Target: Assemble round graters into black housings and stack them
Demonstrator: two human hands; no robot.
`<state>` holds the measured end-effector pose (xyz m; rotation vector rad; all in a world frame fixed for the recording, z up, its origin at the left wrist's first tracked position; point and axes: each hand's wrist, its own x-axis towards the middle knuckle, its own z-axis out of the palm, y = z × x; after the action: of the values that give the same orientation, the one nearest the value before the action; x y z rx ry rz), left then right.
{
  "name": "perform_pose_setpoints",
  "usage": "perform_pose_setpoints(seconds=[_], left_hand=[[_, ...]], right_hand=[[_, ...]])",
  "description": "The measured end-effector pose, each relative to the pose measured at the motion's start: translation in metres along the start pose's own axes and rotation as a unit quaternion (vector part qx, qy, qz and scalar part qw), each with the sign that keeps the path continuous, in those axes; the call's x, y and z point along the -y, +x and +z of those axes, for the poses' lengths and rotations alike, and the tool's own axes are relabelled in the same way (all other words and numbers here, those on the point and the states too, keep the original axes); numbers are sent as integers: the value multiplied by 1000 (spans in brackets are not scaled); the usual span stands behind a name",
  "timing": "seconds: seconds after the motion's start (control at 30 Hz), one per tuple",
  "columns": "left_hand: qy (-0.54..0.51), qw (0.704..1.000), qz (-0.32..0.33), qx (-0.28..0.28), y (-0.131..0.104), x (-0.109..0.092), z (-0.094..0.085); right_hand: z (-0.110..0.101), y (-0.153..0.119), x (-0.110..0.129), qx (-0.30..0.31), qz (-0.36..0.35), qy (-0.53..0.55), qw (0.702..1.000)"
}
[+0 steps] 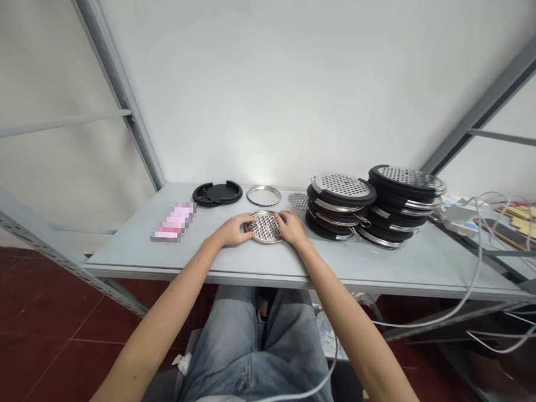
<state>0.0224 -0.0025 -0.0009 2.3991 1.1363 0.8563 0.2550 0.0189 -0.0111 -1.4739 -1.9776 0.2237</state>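
A round, shallow metal dish with a perforated metal disc (265, 227) inside its rim lies on the grey tabletop in front of me. My left hand (236, 231) is curled around its left edge, with the thumb at the front rim. Opposite it, my right hand (290, 227) grips the right edge, fingertips resting over the top. Just behind is a plain shallow metal dish (263, 195). Near that dish, a loose perforated disc (299, 200) lies flat. To the left are black round pieces (218, 193) with cut-out rims, partly overlapping.
Two stacks of black-rimmed round metal graters, the nearer stack (341, 207) and the farther stack (403, 207), stand to my right. A blurred pink object (174, 222) lies at left. A white cable (473, 275) hangs over the table's right side. Shelf posts (117, 82) frame the table.
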Motion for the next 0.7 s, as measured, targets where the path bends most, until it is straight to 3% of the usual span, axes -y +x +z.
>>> perform_pose_setpoints(seconds=[0.4, 0.7], left_hand=[[-15, 999, 33, -5, 1, -2, 0], [-16, 1000, 18, 8, 1, -3, -1]], right_hand=[[-1, -1, 0, 7, 16, -13, 1000], [0, 0, 0, 6, 1, 6, 1000]])
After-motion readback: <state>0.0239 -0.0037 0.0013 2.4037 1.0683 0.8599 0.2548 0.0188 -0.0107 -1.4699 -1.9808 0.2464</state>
